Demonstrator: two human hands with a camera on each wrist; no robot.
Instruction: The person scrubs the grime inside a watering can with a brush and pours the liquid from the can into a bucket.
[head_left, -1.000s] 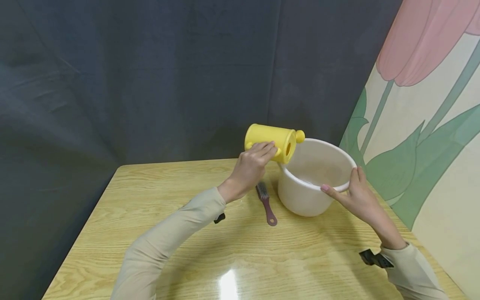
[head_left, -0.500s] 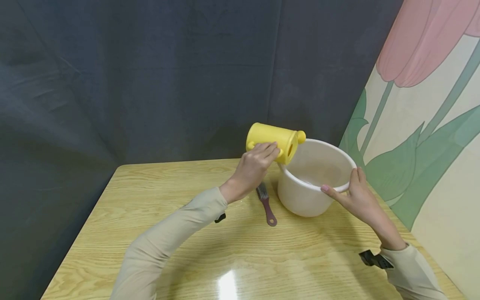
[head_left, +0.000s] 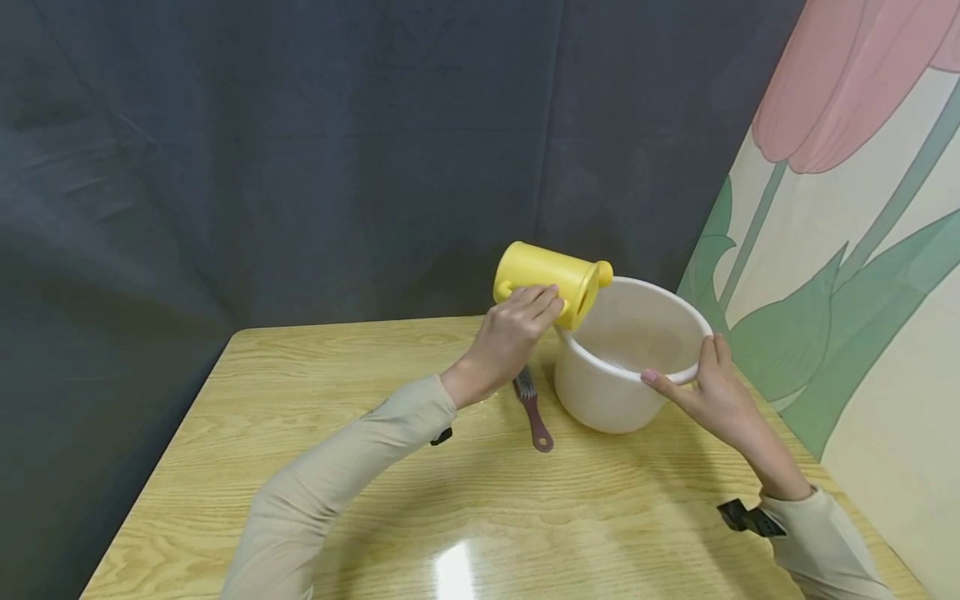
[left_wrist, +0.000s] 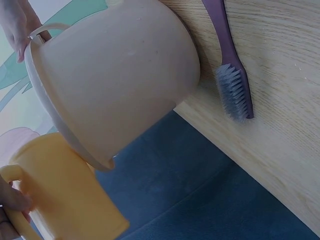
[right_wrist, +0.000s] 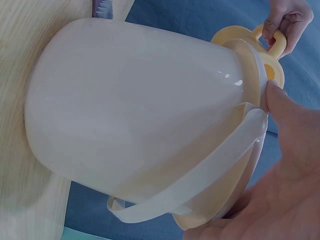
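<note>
My left hand (head_left: 513, 329) grips the handle of a yellow watering can (head_left: 543, 268), which is tipped nearly on its side. Its open end and round spout (head_left: 604, 273) point right, at the left rim of a white plastic bucket (head_left: 603, 400). In the left wrist view the can (left_wrist: 75, 192) overlaps the bucket's rim. My right hand (head_left: 723, 404) holds the bucket's right rim, with thumb at the front and fingers over the edge. A white carry handle (right_wrist: 200, 175) hangs along the bucket's side in the right wrist view. No flowing water shows.
A brush (head_left: 536, 417) with a purple handle and grey bristles lies on the wooden table (head_left: 360, 517), left of the bucket. A dark curtain (head_left: 337, 167) hangs behind the table. At right stands a wall (head_left: 885, 383) painted with tulips.
The watering can has tipped a little further, its base rising and its open end turning downward. My left hand has shifted slightly right. My right hand and the bucket stay put.
</note>
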